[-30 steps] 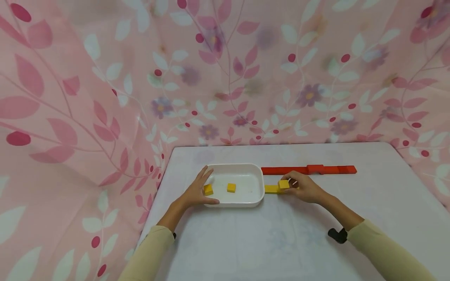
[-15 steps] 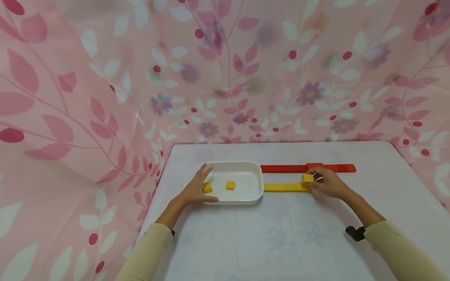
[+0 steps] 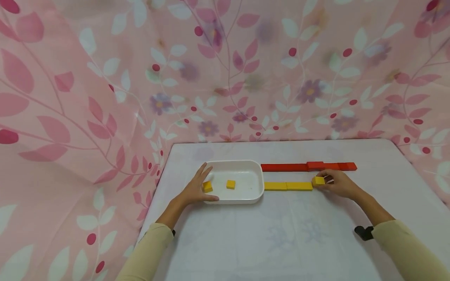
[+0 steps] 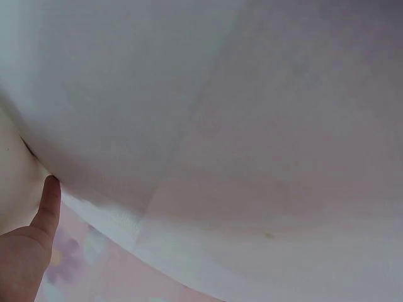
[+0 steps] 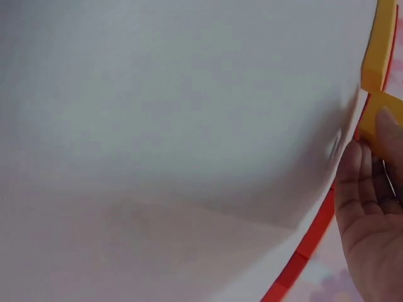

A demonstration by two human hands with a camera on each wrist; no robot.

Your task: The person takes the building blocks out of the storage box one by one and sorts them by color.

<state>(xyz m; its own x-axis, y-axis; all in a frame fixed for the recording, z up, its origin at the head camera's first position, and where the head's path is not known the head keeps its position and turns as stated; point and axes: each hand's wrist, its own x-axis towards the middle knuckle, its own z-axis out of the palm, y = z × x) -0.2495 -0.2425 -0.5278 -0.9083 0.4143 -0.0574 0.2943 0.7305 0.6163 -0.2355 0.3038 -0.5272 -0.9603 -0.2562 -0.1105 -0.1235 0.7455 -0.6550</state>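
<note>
A shallow white tray [image 3: 246, 175] stands on the table with two yellow blocks inside, one yellow block [image 3: 230, 184] near its middle and another yellow block [image 3: 208, 186] by the left hand. My left hand [image 3: 195, 189] grips the tray's left end, thumb along the front wall and fingers at the back corner. Right of the tray, yellow blocks [image 3: 288, 186] lie end to end in a straight row. At the row's right end, my right hand [image 3: 339, 184] pinches a yellow block [image 3: 319, 180] between thumb and fingers. The right wrist view also shows this held block [image 5: 384, 116] beside the row.
Behind the yellow row runs a longer row of red blocks [image 3: 283, 167], with one red block [image 3: 315, 166] standing higher than its neighbours. The white-covered table [image 3: 263, 242] reaches toward the wearer. Pink floral cloth [image 3: 225, 78] hangs behind and to the left.
My right hand has moved right along the yellow row with its block, from beside the tray to the row's right end. My left hand stays on the tray.
</note>
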